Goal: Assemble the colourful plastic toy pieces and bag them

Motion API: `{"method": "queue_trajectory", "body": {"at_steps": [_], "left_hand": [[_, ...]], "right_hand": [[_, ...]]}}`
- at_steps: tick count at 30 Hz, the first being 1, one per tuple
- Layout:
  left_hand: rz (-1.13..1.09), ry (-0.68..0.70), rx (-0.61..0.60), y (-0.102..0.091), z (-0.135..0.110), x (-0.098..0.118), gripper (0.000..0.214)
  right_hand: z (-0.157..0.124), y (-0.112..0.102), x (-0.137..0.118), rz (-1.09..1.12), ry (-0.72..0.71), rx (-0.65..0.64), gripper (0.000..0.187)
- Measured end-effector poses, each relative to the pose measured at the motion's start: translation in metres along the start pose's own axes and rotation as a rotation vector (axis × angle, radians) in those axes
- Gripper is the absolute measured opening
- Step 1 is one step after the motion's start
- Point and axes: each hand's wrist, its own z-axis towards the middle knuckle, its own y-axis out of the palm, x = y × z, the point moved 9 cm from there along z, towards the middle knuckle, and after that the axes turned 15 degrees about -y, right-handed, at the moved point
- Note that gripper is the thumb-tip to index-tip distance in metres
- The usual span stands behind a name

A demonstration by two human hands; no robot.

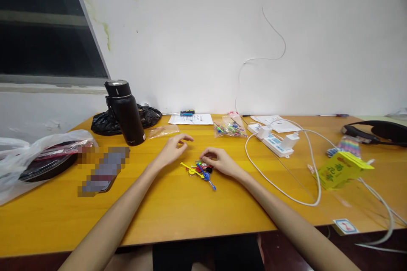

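Note:
A small heap of coloured plastic pieces lies on the wooden table, with a yellow arrow-tipped piece (192, 170) and a blue arrow-tipped piece (208, 177) on the near side. Red, green and black bits show behind them. My right hand (219, 161) is at the heap's far right side, its fingers curled and thumb drawn in; what the fingertips pinch is hidden. Left of and beyond the heap, my left hand (174, 149) hovers with fingers bent but apart, holding nothing.
Beyond my hands are a clear bag of similar pieces (229, 127), an instruction sheet (190, 119) and a screwdriver (187, 113). A black bottle (126, 114) and a phone (104, 169) are left. Rightward stand a power strip (275, 143) with looping cables and a yellow box (340, 170).

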Motion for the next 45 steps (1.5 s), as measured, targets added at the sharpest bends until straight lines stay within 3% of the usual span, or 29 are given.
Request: {"method": "queue_trajectory", "body": {"at_steps": [3,6,11,17,22,26,30,36,42,45], "left_hand": [[-0.059,-0.042,-0.188,0.02,-0.006,0.003,0.019],[0.012,-0.044,-0.344,0.036,-0.013,0.006,0.023],[0.082,-0.052,-0.437,0.049,-0.019,0.003,0.026],[-0.019,-0.059,-0.342,0.041,-0.012,0.0,0.026],[-0.141,-0.102,-0.178,0.025,-0.003,-0.009,0.027],[-0.35,-0.16,-0.105,0.021,0.003,-0.014,0.03],[-0.52,-0.178,-0.161,0.031,0.004,-0.01,0.034],[-0.595,-0.117,-0.274,0.044,-0.001,0.002,0.03],[-0.618,-0.118,-0.304,0.045,-0.007,0.009,0.03],[-0.542,-0.11,-0.402,0.055,-0.013,0.014,0.037]], "right_hand": [[0.001,-0.004,0.001,-0.033,-0.009,0.027,0.027],[0.002,-0.008,0.002,-0.108,-0.019,0.031,0.026],[0.002,-0.007,0.006,-0.09,0.004,-0.016,0.025],[-0.001,-0.006,0.011,-0.044,0.015,-0.026,0.027],[0.0,-0.019,0.014,-0.07,-0.024,0.092,0.028],[0.003,-0.021,0.011,0.032,-0.046,0.168,0.032],[0.007,-0.012,-0.001,0.22,-0.087,0.19,0.039],[0.006,-0.008,0.01,0.387,0.02,0.249,0.044],[0.006,-0.004,0.007,0.49,0.016,0.183,0.042],[0.004,0.0,0.004,0.541,0.038,0.127,0.039]]}}
